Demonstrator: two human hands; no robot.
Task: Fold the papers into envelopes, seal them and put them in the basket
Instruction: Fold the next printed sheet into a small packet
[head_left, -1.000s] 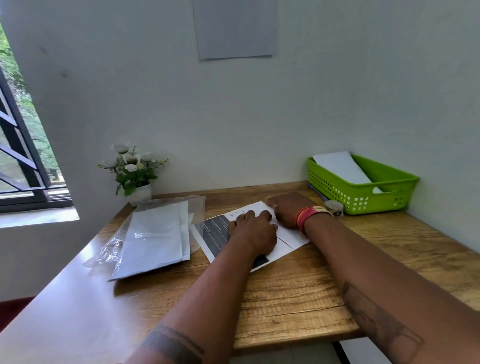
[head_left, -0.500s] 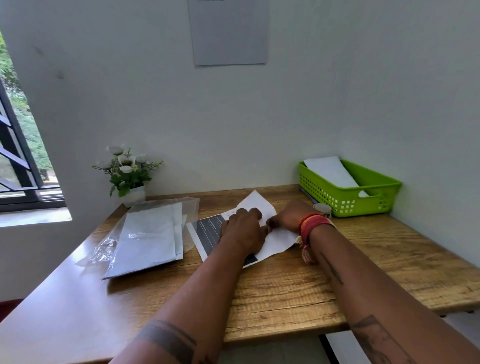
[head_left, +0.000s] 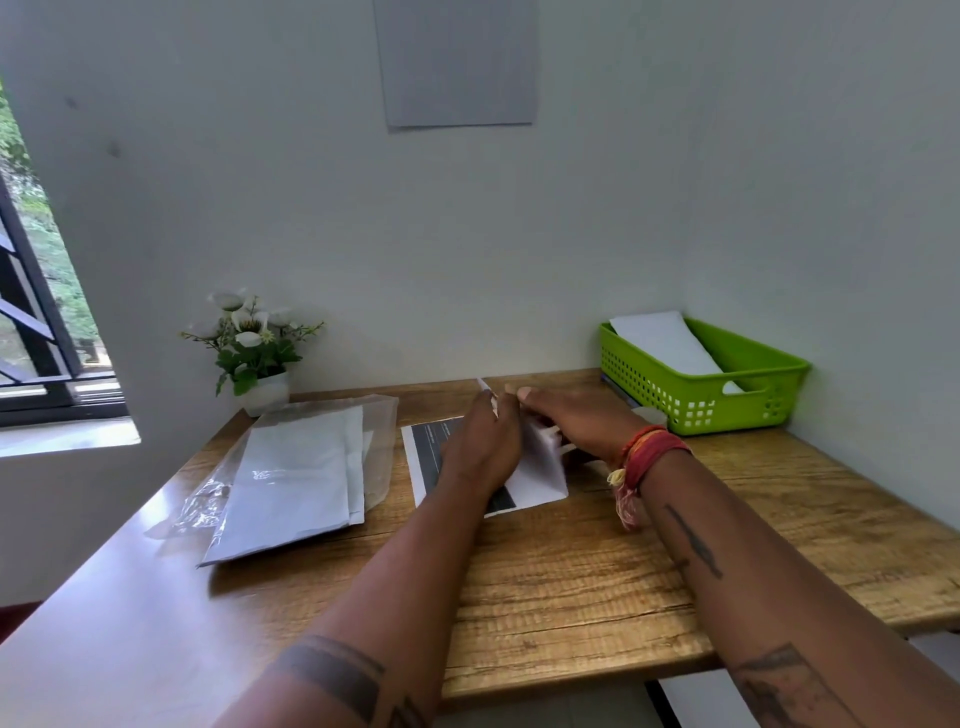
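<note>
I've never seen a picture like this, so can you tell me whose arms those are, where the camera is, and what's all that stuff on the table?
There is no machine here. The arms belong to a person wearing a camera on their head, so you see what they see, looking down. The left hand and the right hand are together lifting and folding a white paper to make an envelope. It sits on a wooden table. Left of it lies a clear plastic bag of more paper, with a small pot of white flowers behind. On the right, a green basket already holds something white, perhaps a finished envelope.
</note>
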